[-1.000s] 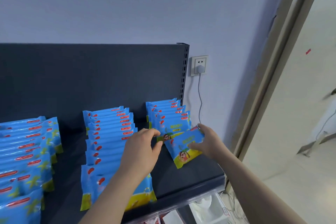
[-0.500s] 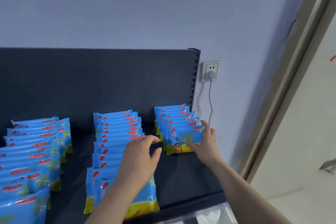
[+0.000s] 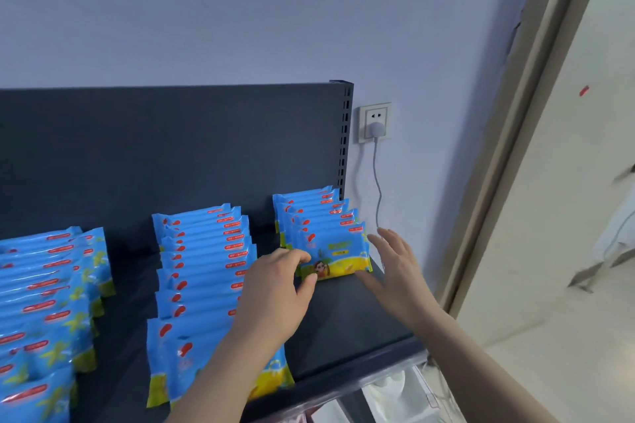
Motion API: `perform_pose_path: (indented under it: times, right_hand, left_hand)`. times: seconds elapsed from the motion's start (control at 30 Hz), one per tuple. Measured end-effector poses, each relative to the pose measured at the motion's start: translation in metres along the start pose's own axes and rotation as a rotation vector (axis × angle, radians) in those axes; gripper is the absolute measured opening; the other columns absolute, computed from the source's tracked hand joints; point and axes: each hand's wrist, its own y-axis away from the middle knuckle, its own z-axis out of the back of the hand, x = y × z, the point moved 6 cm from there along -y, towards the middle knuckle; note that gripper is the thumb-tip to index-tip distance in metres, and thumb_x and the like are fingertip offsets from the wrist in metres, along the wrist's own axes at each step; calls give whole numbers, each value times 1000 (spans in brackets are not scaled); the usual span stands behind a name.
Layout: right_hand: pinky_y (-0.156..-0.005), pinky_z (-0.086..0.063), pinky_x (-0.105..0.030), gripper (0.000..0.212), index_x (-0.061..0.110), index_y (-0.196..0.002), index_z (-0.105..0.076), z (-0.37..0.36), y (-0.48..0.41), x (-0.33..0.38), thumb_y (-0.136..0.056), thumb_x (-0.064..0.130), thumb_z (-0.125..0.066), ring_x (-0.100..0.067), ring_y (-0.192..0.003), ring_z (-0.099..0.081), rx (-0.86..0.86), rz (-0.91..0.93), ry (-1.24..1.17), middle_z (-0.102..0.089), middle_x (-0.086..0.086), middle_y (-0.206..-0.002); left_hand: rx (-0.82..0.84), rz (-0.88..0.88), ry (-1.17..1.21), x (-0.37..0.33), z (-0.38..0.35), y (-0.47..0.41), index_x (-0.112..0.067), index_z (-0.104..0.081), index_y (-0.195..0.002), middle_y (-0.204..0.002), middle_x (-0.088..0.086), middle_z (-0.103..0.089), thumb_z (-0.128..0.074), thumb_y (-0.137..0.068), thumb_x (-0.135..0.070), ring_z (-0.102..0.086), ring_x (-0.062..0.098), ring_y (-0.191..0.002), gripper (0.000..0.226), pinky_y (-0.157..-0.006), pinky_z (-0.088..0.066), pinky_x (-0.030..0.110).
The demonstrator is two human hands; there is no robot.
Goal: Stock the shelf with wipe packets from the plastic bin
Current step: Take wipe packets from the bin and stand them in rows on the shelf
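Note:
Blue and yellow wipe packets stand in rows on the dark shelf (image 3: 347,326). The front packet (image 3: 335,251) of the right row (image 3: 309,213) stands upright at the head of that row. My left hand (image 3: 275,288) touches its lower left corner with thumb and fingertips. My right hand (image 3: 391,268) is spread next to its right end, fingers apart, holding nothing. A longer middle row (image 3: 202,257) and a left row (image 3: 44,288) fill the rest of the shelf. The plastic bin is not in view.
The shelf's back panel (image 3: 171,148) rises behind the rows, with a slotted upright (image 3: 344,134) at its right end. A wall socket (image 3: 375,122) with a plug and a cable (image 3: 378,189) is just right of it. A door frame (image 3: 536,113) stands further right.
My right hand has set the packet upright at the front of the right row and let go of it. My left hand has moved right to touch the packet's corner.

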Motion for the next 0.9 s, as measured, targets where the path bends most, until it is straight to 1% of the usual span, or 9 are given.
perform_pose_path:
  times: [0.1,0.23,0.3,0.4,0.53,0.6,0.7,0.8,0.9]
  right_hand:
    - [-112,-20,-31,56,13,-133,-49,10,21,8,-82,25,-69,-28,-139,-29,-39,-29,67,-42,-8,-144]
    - [-102,-34,-39,55,6,-119,-60,23,59,25,-68,17,-80,-37,-122,-49,-154,-55,171,-59,-12,-125]
    - [-104,-35,-41,54,8,-120,-59,31,84,35,-71,19,-79,-34,-123,-47,-188,-108,189,-58,-10,-126]
    - [-110,-29,-39,56,13,-127,-56,37,134,49,-77,26,-74,-29,-130,-41,-226,-225,213,-54,-5,-133]
    - [-115,-23,-40,56,16,-134,-50,38,224,63,-83,29,-69,-25,-137,-35,-224,-423,269,-48,-2,-141]
    - [-113,-26,-40,53,16,-132,-53,41,274,68,-83,30,-67,-27,-134,-38,-235,-499,313,-51,-3,-138]
    - [-105,-33,-43,49,10,-123,-60,48,354,71,-78,27,-70,-32,-126,-48,-241,-642,353,-59,-8,-128]
    - [-109,-34,-43,52,9,-124,-59,59,431,68,-77,25,-73,-30,-126,-47,-216,-834,350,-57,-9,-130]
    - [-106,-36,-48,51,11,-124,-59,69,504,69,-77,25,-73,-27,-125,-48,-209,-1002,342,-58,-6,-128]
  left_hand:
    - [20,-65,13,-7,0,4,-29,-58,-118,-115,-14,-59,-55,-91,-39,-50,7,-106,29,-91,-42,23]
    - [87,-146,40,-14,4,16,-29,-57,-120,-118,-14,-58,-54,-91,-41,-48,8,-110,31,-96,-42,26]
    - [128,-201,68,-19,8,28,-28,-56,-121,-122,-12,-57,-54,-91,-39,-47,10,-114,32,-100,-39,27]
    - [200,-320,129,-28,14,56,-25,-57,-121,-123,-9,-57,-55,-91,-35,-47,12,-115,32,-102,-36,27]
    - [323,-453,215,-41,7,110,-20,-63,-114,-112,-4,-63,-60,-88,-29,-54,17,-106,28,-96,-41,32]
    - [408,-506,239,-50,-5,142,-20,-64,-111,-109,-3,-65,-59,-86,-31,-56,19,-103,27,-94,-43,34]
    - [554,-580,236,-64,-24,198,-24,-61,-115,-115,-5,-63,-56,-88,-36,-55,17,-107,30,-97,-42,33]
    - [700,-653,249,-79,-41,252,-25,-58,-120,-119,-7,-59,-56,-89,-36,-52,15,-113,32,-99,-39,31]
    - [820,-722,240,-93,-57,303,-25,-55,-123,-121,-7,-58,-54,-91,-36,-50,13,-115,34,-100,-38,29]
